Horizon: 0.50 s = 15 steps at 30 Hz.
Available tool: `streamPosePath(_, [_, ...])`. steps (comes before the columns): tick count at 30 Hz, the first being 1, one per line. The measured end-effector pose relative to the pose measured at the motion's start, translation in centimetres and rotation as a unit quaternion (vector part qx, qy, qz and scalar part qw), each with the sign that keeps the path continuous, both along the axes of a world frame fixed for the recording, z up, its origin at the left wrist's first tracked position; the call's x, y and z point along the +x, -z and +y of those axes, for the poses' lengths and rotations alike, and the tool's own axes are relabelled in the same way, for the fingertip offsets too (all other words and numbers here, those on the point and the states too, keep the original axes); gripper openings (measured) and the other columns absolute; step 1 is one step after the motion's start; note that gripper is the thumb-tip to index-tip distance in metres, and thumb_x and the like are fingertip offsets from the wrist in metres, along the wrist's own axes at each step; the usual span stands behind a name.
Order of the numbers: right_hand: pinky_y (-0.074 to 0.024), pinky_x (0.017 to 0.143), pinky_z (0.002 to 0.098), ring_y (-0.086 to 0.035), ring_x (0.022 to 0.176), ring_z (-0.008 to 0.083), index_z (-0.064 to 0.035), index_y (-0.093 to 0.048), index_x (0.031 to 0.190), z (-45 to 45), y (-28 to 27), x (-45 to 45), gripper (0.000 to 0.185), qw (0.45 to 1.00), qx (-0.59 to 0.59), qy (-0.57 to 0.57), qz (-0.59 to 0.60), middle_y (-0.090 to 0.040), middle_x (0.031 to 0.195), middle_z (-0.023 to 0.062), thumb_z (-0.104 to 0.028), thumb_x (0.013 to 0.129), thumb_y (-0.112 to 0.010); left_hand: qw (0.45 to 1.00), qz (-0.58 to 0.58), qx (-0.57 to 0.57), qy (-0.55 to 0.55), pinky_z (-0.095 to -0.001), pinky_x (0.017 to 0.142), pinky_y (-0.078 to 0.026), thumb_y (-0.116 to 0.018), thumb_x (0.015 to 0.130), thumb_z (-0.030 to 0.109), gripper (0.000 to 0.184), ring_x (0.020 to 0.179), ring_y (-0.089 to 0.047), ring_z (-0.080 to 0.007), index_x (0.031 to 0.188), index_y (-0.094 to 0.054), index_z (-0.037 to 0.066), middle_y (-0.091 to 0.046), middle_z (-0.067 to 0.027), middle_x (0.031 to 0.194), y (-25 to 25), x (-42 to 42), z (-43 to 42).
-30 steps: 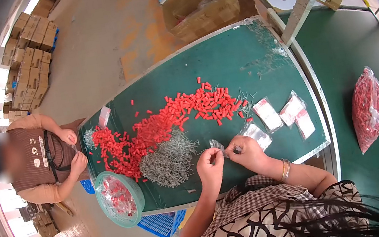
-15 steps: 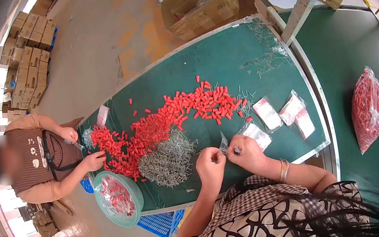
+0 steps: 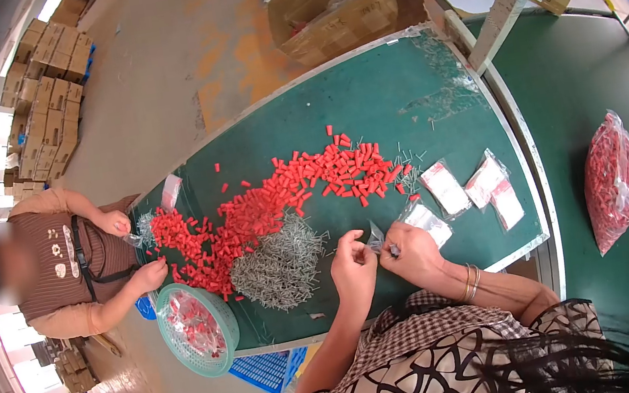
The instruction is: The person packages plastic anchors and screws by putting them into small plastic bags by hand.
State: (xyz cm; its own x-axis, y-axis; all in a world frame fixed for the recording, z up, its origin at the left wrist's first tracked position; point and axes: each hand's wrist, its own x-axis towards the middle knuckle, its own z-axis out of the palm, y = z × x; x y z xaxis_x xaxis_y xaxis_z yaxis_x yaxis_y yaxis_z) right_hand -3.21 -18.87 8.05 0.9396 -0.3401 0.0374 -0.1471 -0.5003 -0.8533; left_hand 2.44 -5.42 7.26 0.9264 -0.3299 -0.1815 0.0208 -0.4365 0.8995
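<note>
My left hand (image 3: 352,266) is closed in a pinch at the edge of a small clear plastic bag (image 3: 376,236). Right beside it, my right hand (image 3: 413,255) is curled shut, with small grey metal pieces that look like screws (image 3: 394,250) showing between its fingers. The bag lies between the two hands, partly covered by fingers. To the left is a heap of grey screws (image 3: 278,267), bordered by a long spread of red plastic plugs (image 3: 251,210). Just behind my right hand, a clear packet (image 3: 425,220) lies on the green table (image 3: 365,99).
More packets (image 3: 445,188) lie to the right. A co-worker (image 3: 81,264) handles pieces at the left end, near a green basket (image 3: 226,323) of filled bags. A large bag of red plugs (image 3: 612,184) sits on the right table. A cardboard box (image 3: 338,26) stands behind.
My left hand has risen slightly and its fingers have loosened a little beside the bag. My right hand stays almost in place. The co-worker's nearer hand has drawn back from the red plugs.
</note>
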Motion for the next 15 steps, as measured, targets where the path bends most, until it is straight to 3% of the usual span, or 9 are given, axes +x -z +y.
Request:
streamPosePath(2, [-0.0499,0.056,0.0397,-0.061,0.061,0.0306,-0.0047,-0.06,0.073,-0.4,-0.2,0.1,0.012,0.999,-0.042,0.005,0.003,-0.061,0.076,0.012,-0.006,0.068,-0.071,0.999,-0.031,0.031,0.006,-0.0257,0.06,-0.048,-0.065,0.078,-0.005,0.039,0.062,-0.057,-0.0099,0.114,-0.055,0.004,-0.061,-0.0035,0.073,-0.1,0.1,-0.1])
streamPosePath(4, [-0.0514,0.057,0.0381,-0.062,0.064,0.0287,-0.0067,-0.064,0.084,-1.1,-0.5,0.0,0.02,0.999,-0.039,-0.021,-0.018,-0.064,0.088,0.0109,-0.009,0.067,-0.075,0.998,-0.052,0.019,0.014,-0.0258,0.06,-0.048,-0.064,0.078,-0.006,0.042,0.061,-0.056,-0.0094,0.117,-0.053,0.004,-0.06,-0.0026,0.071,0.2,0.1,0.0])
streamPosePath(8, [-0.0547,0.06,0.0354,-0.066,0.07,0.0256,-0.0119,-0.065,0.112,-2.8,-2.9,-0.1,0.051,0.986,-0.068,-0.15,-0.021,-0.063,0.115,0.0087,-0.018,0.065,-0.083,0.999,0.029,-0.031,0.024,-0.0241,0.06,-0.046,-0.063,0.078,-0.007,0.049,0.062,-0.055,-0.0083,0.123,-0.047,0.004,-0.058,-0.0022,0.072,-0.8,0.6,0.5])
streamPosePath(11, [-0.0568,0.064,0.035,-0.068,0.078,0.0259,-0.0141,-0.061,0.123,-3.0,-2.4,-0.3,0.066,0.977,-0.083,-0.195,-0.021,-0.059,0.125,0.0081,-0.024,0.062,-0.085,0.995,0.08,-0.031,0.054,-0.0204,0.063,-0.044,-0.06,0.079,-0.01,0.053,0.066,-0.053,-0.0053,0.127,-0.045,0.004,-0.056,-0.0004,0.075,-2.2,0.7,0.5])
streamPosePath(15, [-0.0573,0.067,0.0356,-0.068,0.084,0.0269,-0.0128,-0.063,0.118,-2.8,-1.1,-0.2,0.061,0.974,-0.057,-0.206,-0.07,-0.062,0.12,0.0084,-0.022,0.062,-0.085,0.99,0.103,-0.03,0.09,-0.02,0.064,-0.044,-0.059,0.079,-0.01,0.058,0.068,-0.053,-0.005,0.132,-0.043,0.005,-0.056,-0.0003,0.077,-2.4,0.5,0.6])
